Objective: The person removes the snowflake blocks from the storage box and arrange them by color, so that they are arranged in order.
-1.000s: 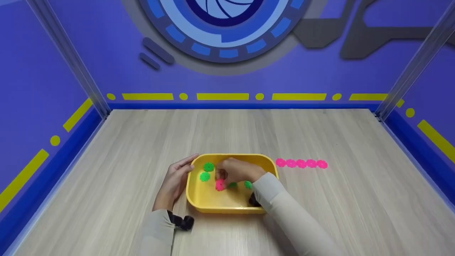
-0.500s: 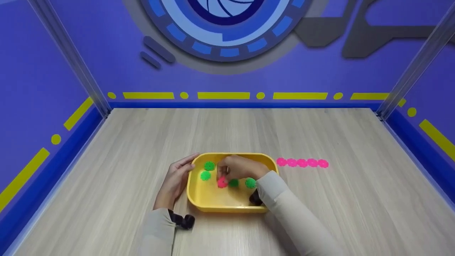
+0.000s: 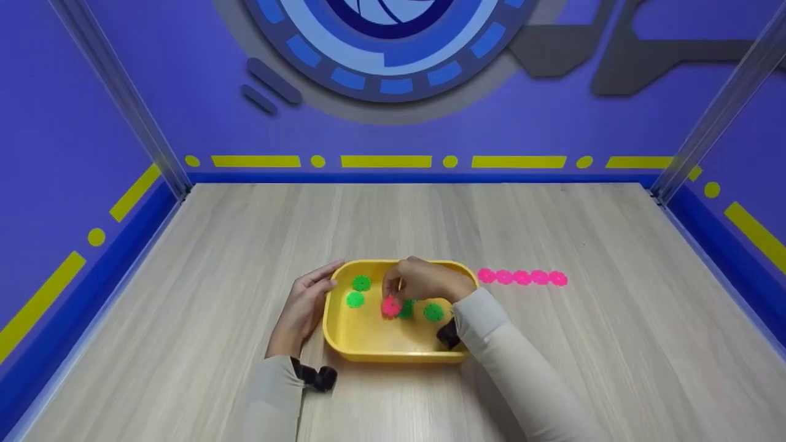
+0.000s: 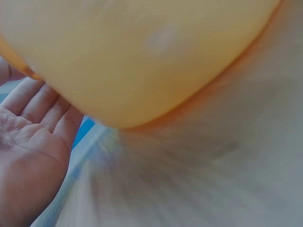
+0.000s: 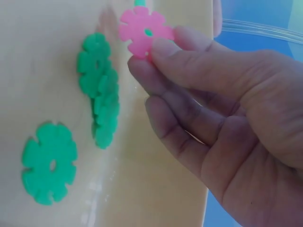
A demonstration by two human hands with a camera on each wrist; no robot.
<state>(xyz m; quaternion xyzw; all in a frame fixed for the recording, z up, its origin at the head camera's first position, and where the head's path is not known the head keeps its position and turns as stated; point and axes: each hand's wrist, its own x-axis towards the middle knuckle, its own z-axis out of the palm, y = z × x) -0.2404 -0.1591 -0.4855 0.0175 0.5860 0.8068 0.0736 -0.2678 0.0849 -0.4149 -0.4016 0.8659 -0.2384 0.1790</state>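
In the head view my left hand (image 3: 302,310) holds the left side of a yellow bin (image 3: 399,357), thumb at the rim. The left wrist view shows the fingers (image 4: 41,106) lying along its outer wall (image 4: 142,61). Inside the bin, my right hand (image 3: 424,280) pinches a pink notched disc (image 3: 391,307) between thumb and fingertips. Seen from the right wrist, this pink disc (image 5: 140,32) is upheld above the bin floor, near overlapping green discs (image 5: 106,101) and a separate green disc (image 5: 49,163).
Two green discs (image 3: 361,283) (image 3: 355,299) lie at the bin's left, another green disc (image 3: 433,312) at its right. A row of several pink discs (image 3: 522,278) stretches across the wooden table (image 3: 258,233) right of the bin. Blue panels (image 3: 393,138) stand around the table.
My right hand has moved a little right with the pink disc, which now overlaps a green disc in the head view. The left hand keeps its hold on the bin.
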